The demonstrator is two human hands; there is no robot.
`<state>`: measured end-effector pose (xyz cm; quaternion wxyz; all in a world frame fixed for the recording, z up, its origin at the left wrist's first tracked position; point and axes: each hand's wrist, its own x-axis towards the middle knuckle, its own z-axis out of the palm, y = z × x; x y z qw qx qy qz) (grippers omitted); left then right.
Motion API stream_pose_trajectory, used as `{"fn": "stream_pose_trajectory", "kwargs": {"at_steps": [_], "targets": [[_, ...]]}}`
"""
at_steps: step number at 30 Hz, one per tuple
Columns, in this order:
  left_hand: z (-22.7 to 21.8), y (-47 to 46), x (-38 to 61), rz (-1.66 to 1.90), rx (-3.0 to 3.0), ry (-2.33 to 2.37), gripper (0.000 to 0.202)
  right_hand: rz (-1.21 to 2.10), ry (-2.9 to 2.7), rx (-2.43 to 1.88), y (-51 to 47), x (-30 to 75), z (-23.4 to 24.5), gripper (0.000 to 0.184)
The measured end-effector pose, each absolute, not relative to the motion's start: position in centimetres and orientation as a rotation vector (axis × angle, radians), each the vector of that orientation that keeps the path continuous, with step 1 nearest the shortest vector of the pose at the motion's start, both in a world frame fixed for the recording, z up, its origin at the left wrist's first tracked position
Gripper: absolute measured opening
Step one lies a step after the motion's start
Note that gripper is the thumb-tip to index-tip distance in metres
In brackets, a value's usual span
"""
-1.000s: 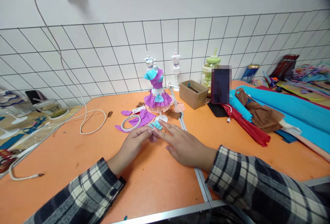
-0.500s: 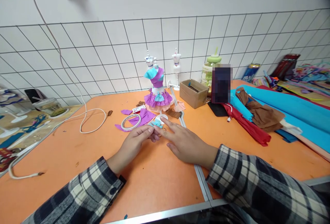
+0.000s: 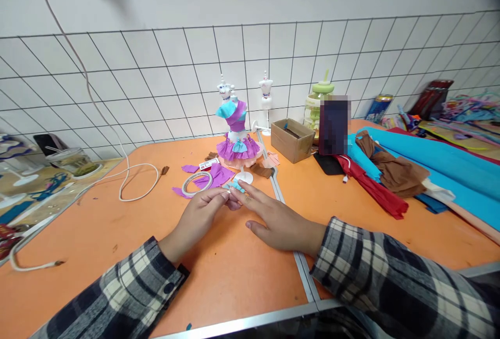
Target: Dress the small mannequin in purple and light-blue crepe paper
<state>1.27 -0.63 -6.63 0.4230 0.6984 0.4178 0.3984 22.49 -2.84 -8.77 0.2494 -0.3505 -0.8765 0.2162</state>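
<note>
My left hand (image 3: 201, 217) is closed in a pinch at the middle of the table. A tiny whitish bit shows at its fingertips, too small to name. Close beside it, my right hand (image 3: 275, 219) has its fingers stretched out, their tips meeting the left fingertips. Just beyond the fingers lies a light blue crepe paper scrap (image 3: 236, 185), partly hidden by them. Behind stands a small dress form (image 3: 239, 138) in a purple and light blue paper dress with a ruffled skirt. Left of its base, a roll of tape (image 3: 185, 187) rests on purple paper pieces (image 3: 220, 175).
A cardboard box (image 3: 292, 143) stands right of the dress form, near a green-lidded bottle (image 3: 322, 89) and an upright dark screen (image 3: 335, 125). Red paper (image 3: 377, 193), brown paper (image 3: 402, 170) and blue paper (image 3: 437, 157) spread at right. A white cable (image 3: 121, 172) curls at left.
My right fingers have shifted slightly left and down onto the left fingertips. My left hand keeps its pinch. The whole view has moved slightly.
</note>
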Motion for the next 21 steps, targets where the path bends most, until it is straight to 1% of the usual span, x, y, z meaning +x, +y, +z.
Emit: {"fn": "stream_pose_trajectory", "kwargs": {"at_steps": [5,9,15,21], "targets": [[-7.0,-0.6,1.3,1.007,1.676,0.991,0.029,0.65,-2.349,-0.879,-2.9,22.3,-9.3,0.078],[-7.2,-0.6,1.3,1.021,1.622,0.975,0.027,0.636,-2.376,-0.922,-2.7,22.4,-9.2,0.08],[-7.2,-0.6,1.2,0.992,1.595,0.879,0.026,0.389,-2.451,-1.068,-2.5,22.8,-8.9,0.075],[-7.1,-0.5,1.5,0.953,1.69,0.973,0.027,0.05,-2.47,-1.011,-2.2,23.2,-8.3,0.067]]}}
